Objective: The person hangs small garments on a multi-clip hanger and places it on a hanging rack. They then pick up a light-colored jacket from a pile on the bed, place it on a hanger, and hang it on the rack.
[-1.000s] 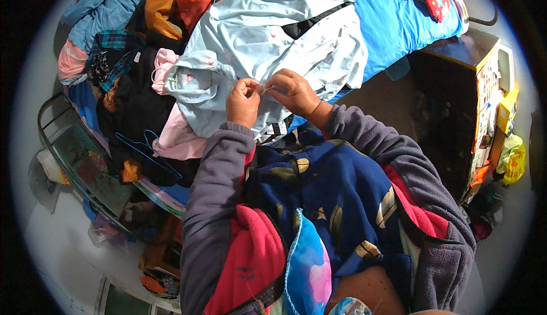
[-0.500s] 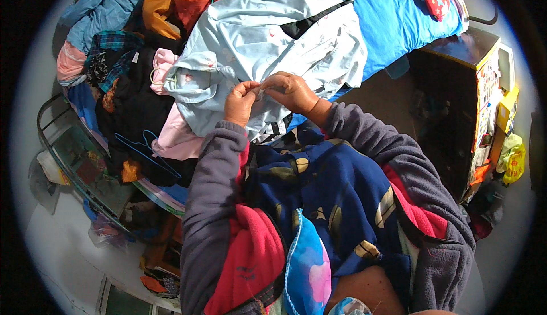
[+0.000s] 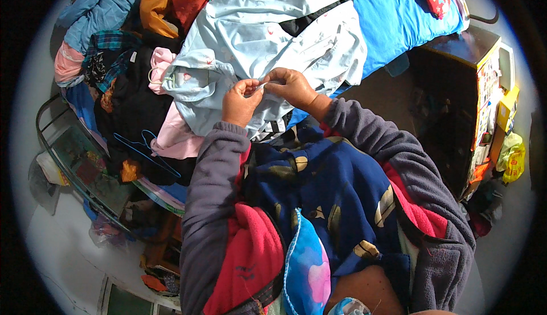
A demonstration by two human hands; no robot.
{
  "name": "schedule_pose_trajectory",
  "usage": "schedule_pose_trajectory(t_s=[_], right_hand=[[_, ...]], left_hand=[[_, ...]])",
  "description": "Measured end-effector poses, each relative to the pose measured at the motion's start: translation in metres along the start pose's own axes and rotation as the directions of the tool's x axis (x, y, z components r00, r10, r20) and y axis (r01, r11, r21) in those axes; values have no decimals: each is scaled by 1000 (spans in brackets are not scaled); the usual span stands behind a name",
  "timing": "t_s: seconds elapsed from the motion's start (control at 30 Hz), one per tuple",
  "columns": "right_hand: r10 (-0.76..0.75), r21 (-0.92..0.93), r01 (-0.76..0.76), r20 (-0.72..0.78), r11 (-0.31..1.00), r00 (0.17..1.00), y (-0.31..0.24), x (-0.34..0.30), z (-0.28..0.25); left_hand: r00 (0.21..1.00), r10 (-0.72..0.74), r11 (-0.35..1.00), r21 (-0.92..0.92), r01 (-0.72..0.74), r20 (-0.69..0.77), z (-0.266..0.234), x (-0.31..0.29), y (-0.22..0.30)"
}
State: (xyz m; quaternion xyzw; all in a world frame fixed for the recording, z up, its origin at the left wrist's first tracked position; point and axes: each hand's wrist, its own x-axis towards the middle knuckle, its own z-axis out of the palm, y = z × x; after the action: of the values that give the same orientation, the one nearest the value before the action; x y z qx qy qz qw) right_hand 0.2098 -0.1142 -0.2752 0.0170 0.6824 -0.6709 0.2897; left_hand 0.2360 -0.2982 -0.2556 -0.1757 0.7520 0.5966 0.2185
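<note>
A light blue collared shirt [image 3: 245, 41] with small printed motifs lies spread over the bed, its collar toward the left. My left hand [image 3: 239, 103] pinches the shirt's edge between thumb and fingers. Close beside it, my right hand [image 3: 293, 89] is closed on the same bit of cloth, the fingertips of both almost meeting. Whatever small part sits between the fingertips is too hidden to make out. Just left of the collar is a pink garment [image 3: 178, 133], partly under the shirt.
Dark clothes [image 3: 139, 113] and a blue wire hanger [image 3: 149, 155] lie on the left. An orange garment [image 3: 156, 7] and a blue garment [image 3: 102, 13] are heaped behind. A bright blue cover [image 3: 393, 24] spreads at the back right. A dark-topped cabinet [image 3: 464, 47] stands right of the bed.
My right hand has tilted a little and its fingers have shifted along the shirt's edge. My left hand has moved slightly left. Both still pinch the cloth.
</note>
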Motion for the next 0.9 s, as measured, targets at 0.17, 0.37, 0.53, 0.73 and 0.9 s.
schedule_pose_trajectory(t_s=[0.17,0.37,0.53,0.73,0.9], right_hand=[[-17,2,17,1,1000,1000,6,1,1],[-79,1,80,-13,997,997,8,3,4],[-69,-46,68,-16,997,998,3,3,4],[-45,-91,44,-8,995,999,-5,1,4],[72,5,-72,23,997,997,-10,-1,5]], left_hand=[[999,10,1000,8,-10,-36,0,0,-4],[981,-166,948,-260,186,96,-6,0,-4],[988,-113,959,-249,137,106,-9,-2,-2],[999,22,977,-214,-11,49,-4,-1,-10],[994,111,991,-71,-111,-7,-1,1,-15]])
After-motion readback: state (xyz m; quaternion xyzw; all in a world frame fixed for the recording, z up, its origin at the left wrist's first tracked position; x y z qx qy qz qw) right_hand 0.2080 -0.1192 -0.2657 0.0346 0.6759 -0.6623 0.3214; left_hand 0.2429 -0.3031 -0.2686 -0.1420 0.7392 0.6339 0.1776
